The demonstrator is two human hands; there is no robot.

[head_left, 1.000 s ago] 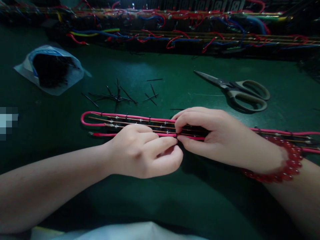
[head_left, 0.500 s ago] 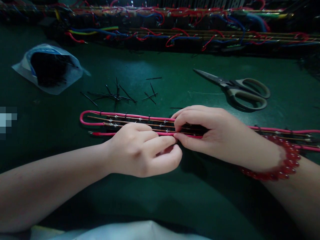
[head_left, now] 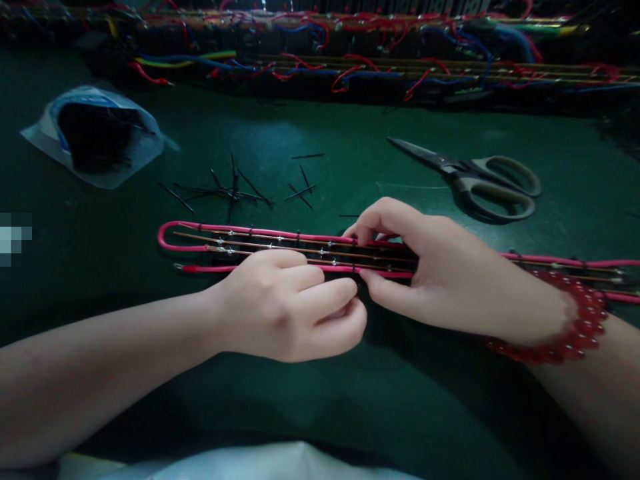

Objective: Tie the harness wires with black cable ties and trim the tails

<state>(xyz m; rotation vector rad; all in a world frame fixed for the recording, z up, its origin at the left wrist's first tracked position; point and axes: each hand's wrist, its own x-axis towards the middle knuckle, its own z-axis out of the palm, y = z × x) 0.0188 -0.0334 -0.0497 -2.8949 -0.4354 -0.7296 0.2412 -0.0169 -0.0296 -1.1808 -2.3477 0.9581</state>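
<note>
A long dark strip with copper rods and a pink cable along both edges lies across the middle; the cable loops round its left end. My left hand is closed at the strip's near edge, thumb and forefinger pinched together on something I cannot make out. Over the strip, just right of it, my right hand straddles the assembly, its thumb at the near cable and its fingers at the far one. It grips the strip by both edges. Small black ties go round the cable at intervals.
Loose black ties lie beyond the strip. An open plastic bag of dark pieces is at the back left, and scissors rest at the back right. Wired assemblies run along the far edge of the green table.
My left hand has shifted slightly toward me, away from the strip. My right hand's fingers have risen and spread wider, its thumb moving a little right, uncovering more of the strip.
</note>
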